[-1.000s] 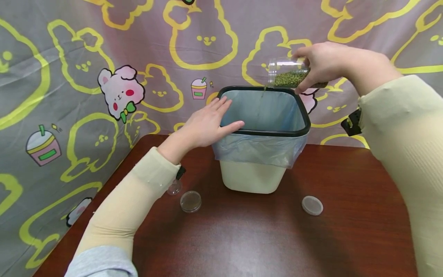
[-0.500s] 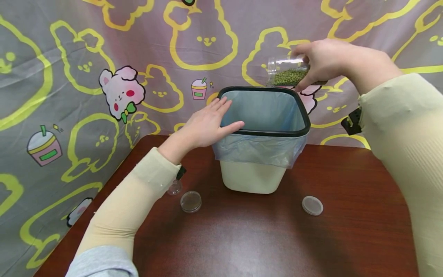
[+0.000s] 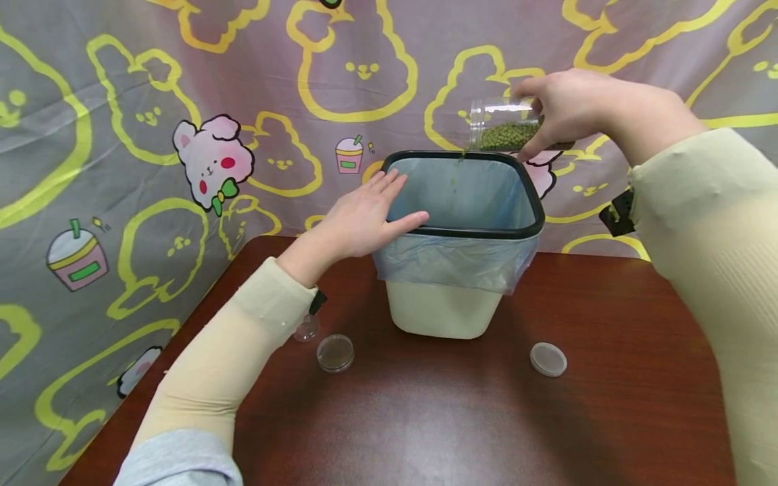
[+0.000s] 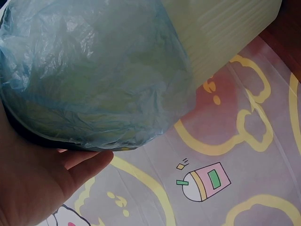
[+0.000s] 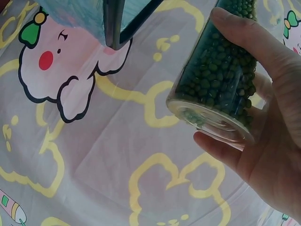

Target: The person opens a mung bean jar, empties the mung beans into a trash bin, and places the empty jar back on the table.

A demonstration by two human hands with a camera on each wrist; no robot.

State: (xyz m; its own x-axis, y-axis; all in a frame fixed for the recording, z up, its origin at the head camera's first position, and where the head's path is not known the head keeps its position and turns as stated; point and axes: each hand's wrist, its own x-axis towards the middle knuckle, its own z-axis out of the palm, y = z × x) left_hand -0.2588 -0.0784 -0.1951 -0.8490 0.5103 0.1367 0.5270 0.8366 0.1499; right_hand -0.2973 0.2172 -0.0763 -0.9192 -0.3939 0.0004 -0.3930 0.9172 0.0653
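Note:
My right hand [image 3: 574,108] grips a clear jar [image 3: 501,113] by its base end, above the bin's far right rim. The jar lies nearly level, mouth to the left, partly filled with green mung beans [image 3: 507,137]. A few beans drop from its mouth into the bin. In the right wrist view, thumb and fingers wrap the jar [image 5: 214,80] near its base. With fingers straight, my left hand [image 3: 365,219] rests on the left rim of the white bin [image 3: 446,310]. A blue plastic liner [image 3: 456,260] folds over the bin's black rim [image 3: 480,233]. The bin's bottom is hidden.
A round translucent lid [image 3: 548,360] lies on the brown table [image 3: 462,418] at right. To the left are a clear round lid or dish [image 3: 335,354] and a smaller clear round piece [image 3: 306,328]. A patterned cloth [image 3: 237,74] hangs behind and at left.
Beans trickled at first, showed hardly any fall half a second ago, and now a few drop again. The jar has tilted only slightly. My left hand stays on the rim.

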